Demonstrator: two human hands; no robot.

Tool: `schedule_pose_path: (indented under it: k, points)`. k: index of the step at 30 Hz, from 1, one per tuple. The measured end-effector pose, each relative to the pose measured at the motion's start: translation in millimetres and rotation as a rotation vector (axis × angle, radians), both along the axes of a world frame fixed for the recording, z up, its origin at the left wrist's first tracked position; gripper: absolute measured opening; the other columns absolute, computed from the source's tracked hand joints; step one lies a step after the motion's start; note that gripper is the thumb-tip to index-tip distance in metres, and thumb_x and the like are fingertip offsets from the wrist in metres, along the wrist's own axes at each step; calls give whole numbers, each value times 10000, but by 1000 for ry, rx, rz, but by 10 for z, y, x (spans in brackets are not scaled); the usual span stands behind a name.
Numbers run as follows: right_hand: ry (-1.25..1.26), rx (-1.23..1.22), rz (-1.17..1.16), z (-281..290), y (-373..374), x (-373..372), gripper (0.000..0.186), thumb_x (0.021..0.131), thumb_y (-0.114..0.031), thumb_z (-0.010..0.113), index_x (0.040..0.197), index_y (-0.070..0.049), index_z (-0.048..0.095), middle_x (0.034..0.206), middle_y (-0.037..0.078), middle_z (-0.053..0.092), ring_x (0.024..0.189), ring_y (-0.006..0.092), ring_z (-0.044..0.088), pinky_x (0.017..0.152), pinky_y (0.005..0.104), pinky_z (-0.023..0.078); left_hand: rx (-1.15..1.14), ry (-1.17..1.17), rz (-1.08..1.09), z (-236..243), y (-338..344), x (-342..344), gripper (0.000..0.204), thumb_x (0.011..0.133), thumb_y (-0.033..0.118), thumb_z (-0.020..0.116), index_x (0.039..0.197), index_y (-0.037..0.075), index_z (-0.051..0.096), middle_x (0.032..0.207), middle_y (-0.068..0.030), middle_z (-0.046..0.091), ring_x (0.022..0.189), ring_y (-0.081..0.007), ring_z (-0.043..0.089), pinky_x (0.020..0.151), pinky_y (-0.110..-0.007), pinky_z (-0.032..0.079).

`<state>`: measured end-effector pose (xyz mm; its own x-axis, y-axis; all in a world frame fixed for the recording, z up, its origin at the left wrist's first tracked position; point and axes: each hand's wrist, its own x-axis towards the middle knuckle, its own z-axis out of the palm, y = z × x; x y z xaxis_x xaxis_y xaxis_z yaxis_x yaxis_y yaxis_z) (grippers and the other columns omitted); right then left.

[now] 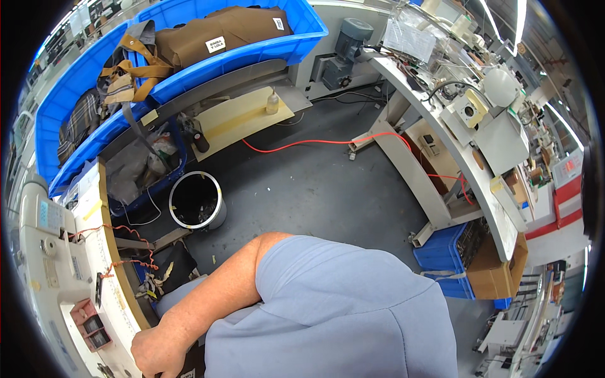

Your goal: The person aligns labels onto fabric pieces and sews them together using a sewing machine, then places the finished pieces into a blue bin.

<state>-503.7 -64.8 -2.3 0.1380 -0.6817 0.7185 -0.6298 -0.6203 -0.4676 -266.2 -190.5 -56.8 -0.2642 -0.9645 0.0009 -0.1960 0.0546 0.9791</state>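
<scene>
In the head view, the right hand [159, 349] is down at the near edge of the surface [116, 302], close to the picture's bottom. The grip looks pretty curled, but the fingers are turned away, so I can't tell how far it's closed or if it's got hold of anything. A dark piece with a white label [193, 364] peeks out right beside and below that hand, mostly cut off by the picture's lower edge, so no clue if they touch. Left hand is out of view, so can't tell its grip either. A blue-grey sleeve [340, 283] fills the lower middle.

Along the surface's far edge sits a white sewing machine [50, 264], with a pink tray [80, 313] of dark spools just on the near side of it. An orange coiled cord [151, 252] hangs over the near edge, with fabric scraps [151, 286] below.

Past the surface's far-end corner there's a white-rimmed bucket [220, 205] on the grey floor [283, 189], plus two blue crates up top: one [302, 47] with folded brown fabric [239, 31], the other [57, 120] with plaid fabric [79, 129]. Tan straps [151, 70] flop over where they meet. A small bottle [272, 104] stands on a pale yellow board [230, 123]. Over right, a cardboard box [495, 277] sits beside a smaller blue crate [435, 246].
</scene>
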Motion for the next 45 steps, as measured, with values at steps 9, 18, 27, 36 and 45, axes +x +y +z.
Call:
schedule_pose_path:
  k: [9, 18, 27, 36, 45]
  points:
    - [45, 23, 22, 110, 170, 192, 432, 938, -476, 713, 852, -57, 768, 833, 196, 726, 798, 398, 699, 663, 492, 527, -91, -9, -80, 23, 285, 154, 578, 1067, 538, 510, 1292, 5, 530, 909, -103, 617, 669, -163, 527, 531, -271, 441]
    - [-157, 168, 109, 169, 232, 235, 168, 877, -281, 780, 888, -113, 787, 829, 109, 627, 742, 313, 636, 656, 412, 510, -121, 275, -260, 259, 863, -94, 257, 992, 167, 703, 1088, -71, 709, 982, -48, 698, 897, -146, 636, 804, -291, 525]
    - [-338, 382, 229, 283, -203, 426, 74, 847, -44, 803, 894, -6, 761, 804, 67, 670, 743, 157, 620, 685, 294, 478, 30, 497, -124, 457, 886, 45, 179, 1008, 128, 721, 1099, -25, 700, 949, -39, 738, 848, -63, 660, 770, -223, 539]
    - [-262, 408, 268, 211, -318, 523, 81, 848, -48, 802, 854, -6, 732, 782, 81, 694, 740, 163, 648, 689, 283, 489, -40, 385, 17, 402, 948, 155, 190, 988, 59, 728, 1149, -42, 714, 1049, -69, 746, 945, -88, 674, 847, -243, 545]
    - [-322, 381, 224, 113, -130, 376, 92, 858, -58, 811, 857, -13, 731, 785, 63, 688, 724, 142, 623, 663, 281, 475, -130, 493, 47, 361, 1086, -14, 216, 984, 62, 734, 1179, -29, 728, 1097, -78, 752, 995, -102, 690, 886, -248, 565]
